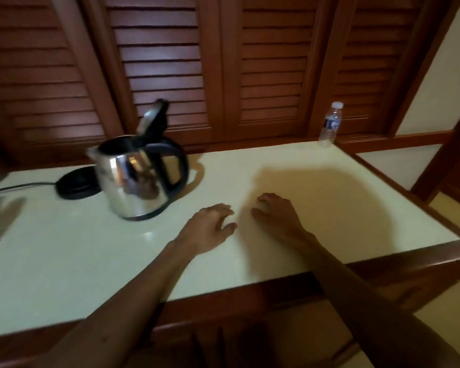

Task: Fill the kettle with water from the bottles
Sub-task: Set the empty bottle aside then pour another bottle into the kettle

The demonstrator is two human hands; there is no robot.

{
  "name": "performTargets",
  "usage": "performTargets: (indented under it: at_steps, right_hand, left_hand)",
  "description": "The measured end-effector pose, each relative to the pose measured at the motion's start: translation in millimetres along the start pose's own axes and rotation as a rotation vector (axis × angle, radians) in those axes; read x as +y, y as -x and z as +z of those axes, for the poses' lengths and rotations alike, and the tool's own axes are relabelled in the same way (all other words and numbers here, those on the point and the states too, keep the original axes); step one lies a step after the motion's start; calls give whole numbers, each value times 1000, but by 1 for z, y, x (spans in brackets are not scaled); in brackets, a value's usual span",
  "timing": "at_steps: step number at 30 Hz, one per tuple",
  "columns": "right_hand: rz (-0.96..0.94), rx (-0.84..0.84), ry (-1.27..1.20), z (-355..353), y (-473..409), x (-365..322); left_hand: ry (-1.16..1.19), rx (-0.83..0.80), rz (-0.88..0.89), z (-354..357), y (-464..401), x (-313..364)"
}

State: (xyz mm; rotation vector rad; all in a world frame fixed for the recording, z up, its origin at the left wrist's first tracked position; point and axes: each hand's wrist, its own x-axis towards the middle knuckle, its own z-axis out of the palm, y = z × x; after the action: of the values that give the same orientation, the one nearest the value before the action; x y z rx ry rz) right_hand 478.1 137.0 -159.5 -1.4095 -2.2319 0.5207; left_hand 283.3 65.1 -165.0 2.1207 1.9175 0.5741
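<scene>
hands (pixel 210 224) flat mid-table (pixel 64 261), kettle (pixel 136 179) left, bottle (pixel 329 124) at far corner.

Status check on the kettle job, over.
Left hand and right hand flat on table, holding nothing. Kettle off its base, lid up. Bottle capped, far right corner. Path clear.

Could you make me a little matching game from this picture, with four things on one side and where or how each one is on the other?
Things:
1. shiny steel kettle
2. clear plastic water bottle
3. round black kettle base
4. left hand

Descriptions:
A. far right corner of the table, cap on
B. flat on the table, empty
C. lid flipped up
D. behind the kettle, cord attached

Pairs: 1-C, 2-A, 3-D, 4-B
</scene>
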Motion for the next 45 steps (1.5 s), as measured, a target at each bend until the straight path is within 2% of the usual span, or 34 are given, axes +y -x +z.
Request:
performTargets:
  at_steps: [4, 7, 12, 15, 19, 24, 26, 28, 35, 45]
  right_hand:
    - [-43, -17, -58, 37, 31, -67]
    - [-103, -89, -77, 59, 46, -117]
    - [-223, -209, -163, 100, 57, -191]
    - [-293, -225, -180, 125, 56, -224]
    - [-287, -206, -200, 154, 54, -250]
    - [-272, -163, -160, 162, 51, -248]
    - [-285, -162, -172, 161, 51, -246]
    - [-298, -152, -172, 162, 51, -245]
    - [-311, -154, -172, 165, 51, -242]
    - [-327, -150, -166, 167, 50, -240]
  left_hand:
    - [3, -2, -10, -28, 90, -33]
    - [-2, 39, -51, -50, 143, -58]
    - [110, 214, -257, -89, 207, -96]
    - [167, 389, -379, -103, 245, -122]
    - [223, 735, -590, -124, 280, -151]
    - [305, 1152, -851, -156, 304, -172]
    - [299, 1226, -902, -165, 312, -181]
    - [312, 1215, -930, -171, 317, -194]
    - [455, 985, -941, -186, 316, -228]
    - [404, 924, -879, -180, 327, -225]
